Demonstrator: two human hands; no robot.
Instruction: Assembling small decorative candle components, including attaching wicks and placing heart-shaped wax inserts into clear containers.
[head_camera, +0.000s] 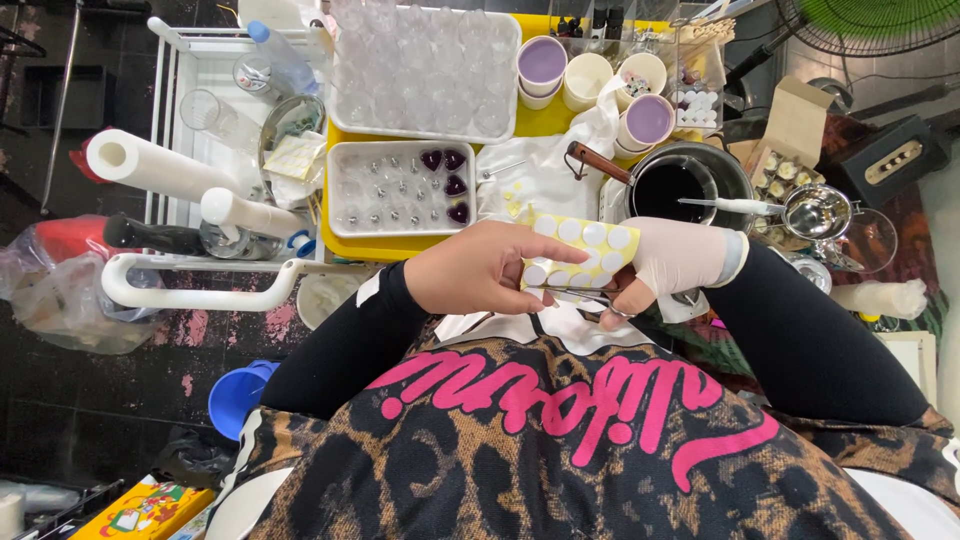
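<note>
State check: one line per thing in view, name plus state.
Yellow sheet of round white stickers: held, some peeled off.
Bare left hand: gripping the sheet.
White-gloved right hand: pinching the sheet.
Clear mould tray: mostly empty, four purple hearts.
Metal pot: holds dark liquid.

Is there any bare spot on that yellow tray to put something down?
Hardly. A thin strip of yellow tray shows below the small clear mould, and a bit under the paper cups. Everywhere else is crowded.

The left hand (490, 268) covers one end of the sticker sheet (585, 245), so its tips are hidden. Beneath the sheet, a thin tool (570, 292), perhaps tweezers, is too small to tell.
</note>
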